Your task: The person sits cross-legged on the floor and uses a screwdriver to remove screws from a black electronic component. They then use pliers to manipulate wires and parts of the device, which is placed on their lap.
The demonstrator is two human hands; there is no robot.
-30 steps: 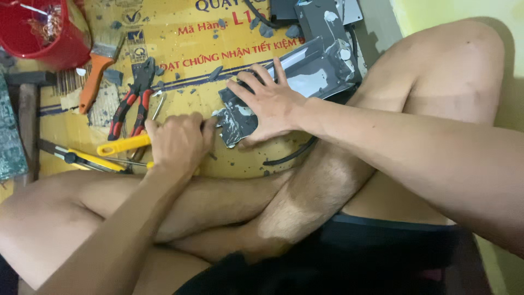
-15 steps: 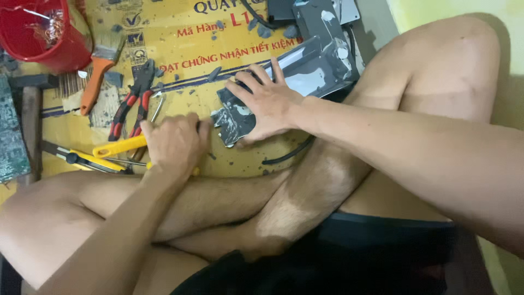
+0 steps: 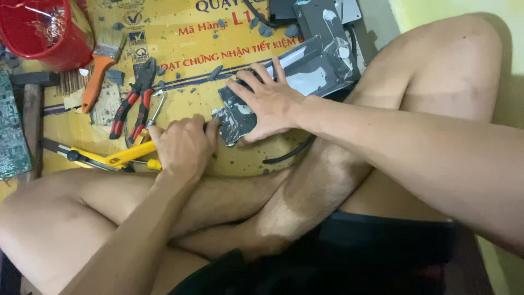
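I sit cross-legged on a yellow cardboard sheet. My right hand lies flat, fingers spread, on a dark grey metal part smeared with pale grey paste, pressing it onto the cardboard. My left hand is a closed fist around a small tool with a yellow handle end. Its working tip is hidden at the part's left edge. A longer grey metal piece runs up and to the right from under my right hand.
Red-handled pliers, an orange-handled paintbrush and a yellow tool lie left of my hands. A red bucket stands top left, a green circuit board at the left edge. A black cable curves by my shin.
My left fist has edged a little toward the grey part. My right hand stays pressed on it.
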